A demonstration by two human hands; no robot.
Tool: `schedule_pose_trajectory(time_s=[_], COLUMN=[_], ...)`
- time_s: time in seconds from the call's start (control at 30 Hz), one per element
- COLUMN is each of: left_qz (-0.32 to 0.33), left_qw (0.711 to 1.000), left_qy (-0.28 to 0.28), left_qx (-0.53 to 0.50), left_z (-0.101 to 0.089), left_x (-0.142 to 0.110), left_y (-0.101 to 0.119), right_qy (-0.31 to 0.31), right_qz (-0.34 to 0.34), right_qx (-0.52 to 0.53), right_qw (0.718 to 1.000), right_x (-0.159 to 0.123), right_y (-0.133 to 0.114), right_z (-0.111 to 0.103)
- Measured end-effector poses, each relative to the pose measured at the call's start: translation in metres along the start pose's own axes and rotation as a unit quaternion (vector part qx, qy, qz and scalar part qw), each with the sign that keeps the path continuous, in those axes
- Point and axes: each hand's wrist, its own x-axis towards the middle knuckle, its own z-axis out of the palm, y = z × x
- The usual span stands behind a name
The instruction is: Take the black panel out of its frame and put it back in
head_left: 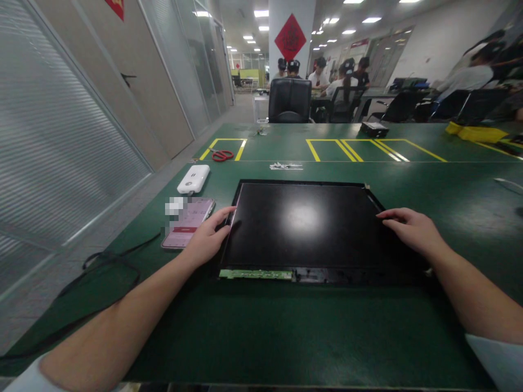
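Note:
A flat black display panel (304, 223) lies on the green table mat (286, 332), with a green circuit strip (256, 274) showing along its near edge. My left hand (207, 238) rests at the panel's left edge, fingers together and curled onto the rim. On the right edge, my right hand (411, 228) lies with its fingers stretched flat along the frame. Neither hand lifts the panel; it sits flat on the mat.
A phone with a lit screen (188, 222) and a white power bank (193, 179) lie left of the panel. Red scissors (222, 155) and small metal parts (286, 165) lie farther back. A black cable (106, 261) trails off left. People sit at chairs (290, 100) beyond the table.

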Motion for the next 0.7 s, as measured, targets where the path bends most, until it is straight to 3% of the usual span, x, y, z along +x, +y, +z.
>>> schedule_pose_trajectory(time_s=[0.1, 0.2, 0.3, 0.5, 0.7], left_qz=[-0.045, -0.075, -0.103, -0.207, -0.228], left_qw=[0.989, 0.973, 0.956, 0.916, 0.897], left_qy=[0.02, 0.061, 0.092, 0.097, 0.084], left_qx=[-0.139, -0.21, -0.258, -0.33, -0.369], left_z=[0.002, 0.004, 0.007, 0.013, 0.014], left_x=[-0.002, -0.003, -0.003, -0.004, -0.004], left_y=[0.008, 0.014, 0.016, 0.022, 0.027], right_qy=[0.006, 0.004, 0.004, 0.001, -0.012], right_qz=[-0.013, -0.016, -0.016, -0.017, -0.01], right_qx=[-0.01, -0.015, -0.014, -0.015, -0.023], right_qw=[1.0, 1.0, 1.0, 1.0, 1.0], right_x=[0.003, 0.004, 0.004, 0.004, 0.003], right_y=[0.004, 0.007, 0.008, 0.007, 0.002], right_z=[0.002, 0.002, 0.003, 0.003, 0.001])
